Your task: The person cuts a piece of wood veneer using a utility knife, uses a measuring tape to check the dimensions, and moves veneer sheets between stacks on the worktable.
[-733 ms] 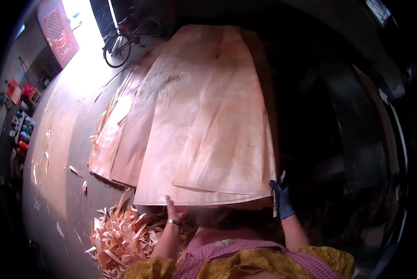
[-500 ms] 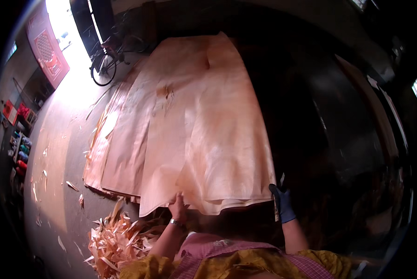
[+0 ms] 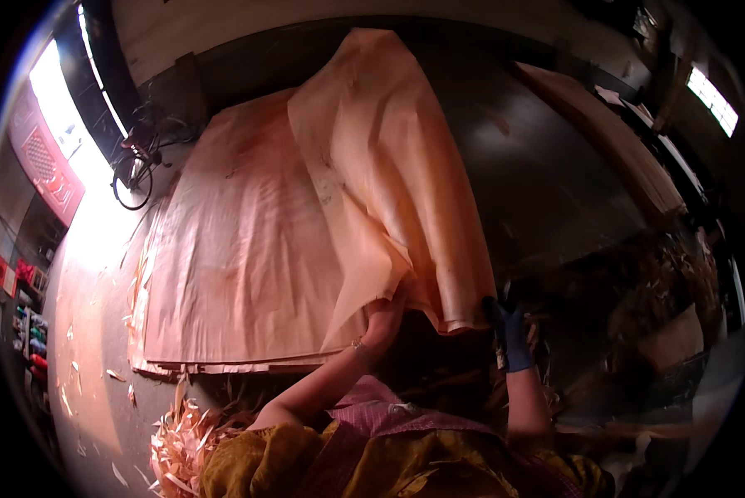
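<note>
At least 1 thin, pale-tan wood-veneer sheet [image 3: 426, 191] lies raised and folded over the right side of 1 stack of pinkish-tan veneer [image 3: 240, 241], its near edge grasped by 2 hands: the bare left hand [image 3: 387, 314], fingertips hidden by the fold, and the blue-gloved right hand [image 3: 515, 336], pinching the near right corner. Compared with 0.5 s ago, the left hand has shifted right, exposing more stack. 1 pile of curled wood shavings [image 3: 180, 440] lies near the left forearm; 1 dark bicycle [image 3: 134, 176] stands beyond the far left corner.
</note>
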The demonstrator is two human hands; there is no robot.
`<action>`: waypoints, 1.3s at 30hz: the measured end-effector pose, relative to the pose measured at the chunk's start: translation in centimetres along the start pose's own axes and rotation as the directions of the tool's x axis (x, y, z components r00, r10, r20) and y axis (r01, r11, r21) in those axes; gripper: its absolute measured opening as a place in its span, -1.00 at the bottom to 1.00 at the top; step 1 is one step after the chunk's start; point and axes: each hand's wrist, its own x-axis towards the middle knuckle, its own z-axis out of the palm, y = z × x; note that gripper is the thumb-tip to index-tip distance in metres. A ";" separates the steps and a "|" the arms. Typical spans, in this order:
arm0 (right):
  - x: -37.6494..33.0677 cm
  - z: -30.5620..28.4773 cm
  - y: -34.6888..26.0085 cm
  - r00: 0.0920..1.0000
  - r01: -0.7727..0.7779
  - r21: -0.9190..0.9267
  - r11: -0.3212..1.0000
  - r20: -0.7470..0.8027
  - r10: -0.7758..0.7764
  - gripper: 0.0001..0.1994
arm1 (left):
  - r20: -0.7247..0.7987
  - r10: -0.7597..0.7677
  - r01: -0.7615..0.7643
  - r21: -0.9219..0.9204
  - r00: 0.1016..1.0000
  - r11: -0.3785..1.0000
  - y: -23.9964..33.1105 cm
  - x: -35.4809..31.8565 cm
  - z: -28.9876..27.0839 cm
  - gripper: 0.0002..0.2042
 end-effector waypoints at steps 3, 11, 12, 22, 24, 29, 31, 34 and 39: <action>3.6 -6.3 -2.2 0.968 0.195 -0.284 0.939 -0.095 -0.230 -0.75 | 0.079 0.121 -0.109 -0.143 0.990 0.984 3.2 1.0 8.6 -0.55; 15.9 -19.3 -13.2 0.967 0.165 -0.493 0.854 -0.090 -0.239 -0.76 | 0.157 0.445 -0.465 0.126 0.882 0.876 1.1 7.4 27.1 -0.63; 17.4 -20.6 -14.9 0.976 0.079 -0.590 0.803 -0.118 -0.183 -0.76 | 0.144 0.509 -0.527 0.161 0.849 0.834 0.7 8.5 29.3 -0.63; 33.3 -44.8 -20.7 0.916 0.157 -0.883 0.443 -0.038 -0.400 -0.68 | 0.103 -0.057 0.036 0.194 0.993 0.980 -6.8 13.8 46.3 -0.49; 35.6 -47.8 -22.0 0.931 0.097 -0.891 0.444 -0.076 -0.356 -0.69 | 0.132 -0.137 0.125 0.092 0.982 0.988 -8.0 13.8 48.7 -0.51; 41.2 -58.2 -23.4 0.923 0.100 -0.902 0.419 -0.073 -0.379 -0.74 | 0.069 -0.337 0.344 -0.227 0.939 0.911 -9.8 12.1 56.1 -0.62; 43.8 -62.5 -25.0 0.899 0.193 -0.918 0.345 0.025 -0.437 -0.73 | 0.011 -0.401 0.386 -0.300 0.916 0.872 -9.3 11.0 60.1 -0.64; 48.7 -71.7 -25.0 0.964 0.059 -0.935 0.350 -0.038 -0.264 -0.68 | -0.149 -0.580 0.487 -0.400 0.801 0.776 -13.5 9.9 66.0 -0.65; 54.9 -83.1 -24.4 0.934 0.258 -0.744 0.617 0.028 -0.356 -0.72 | -0.186 -0.679 0.545 -0.464 0.710 0.698 -18.0 10.3 75.5 -0.77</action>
